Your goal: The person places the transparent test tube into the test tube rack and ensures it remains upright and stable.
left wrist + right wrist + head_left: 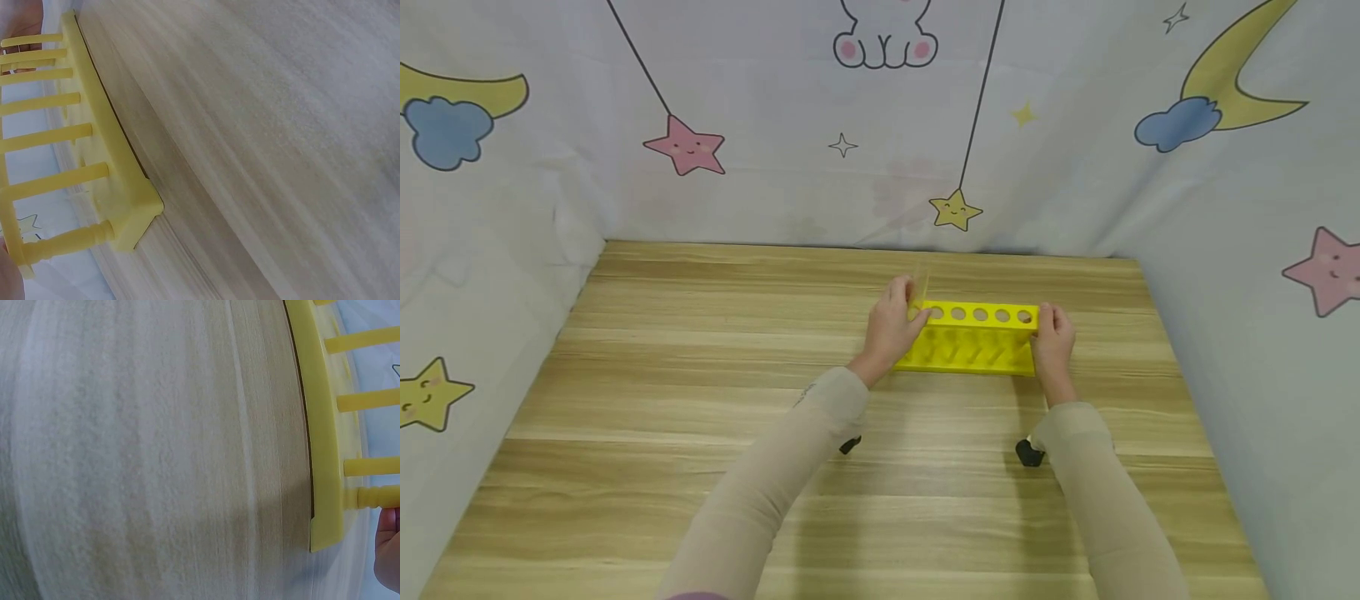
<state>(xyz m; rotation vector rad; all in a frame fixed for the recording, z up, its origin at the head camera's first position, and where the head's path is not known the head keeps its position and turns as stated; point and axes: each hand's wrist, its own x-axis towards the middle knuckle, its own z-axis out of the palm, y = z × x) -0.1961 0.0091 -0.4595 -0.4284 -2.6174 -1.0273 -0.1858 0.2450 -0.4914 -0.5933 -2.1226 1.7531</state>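
Observation:
A yellow test tube rack (pixel 962 365) stands upright on the table, with a row of round holes along its top. At its left end my left hand (pixel 891 327) pinches a clear test tube (pixel 922 279), which sticks up above the top bar; its lower part is hidden by the hand. My right hand (pixel 1055 342) grips the rack's right end, thumb and fingers about the end post. In the left wrist view the rack's base (pixel 119 169) and pegs show, with a bit of the left hand (pixel 9 278) at the edge. Seen from the right wrist, fingers (pixel 389 534) touch the end post.
The wood-grain table (pixel 662 375) is bounded by a white printed cloth (pixel 775 192) at the back and both sides. Below each wrist hangs a small black piece, such as the one by the right sleeve (pixel 1030 452).

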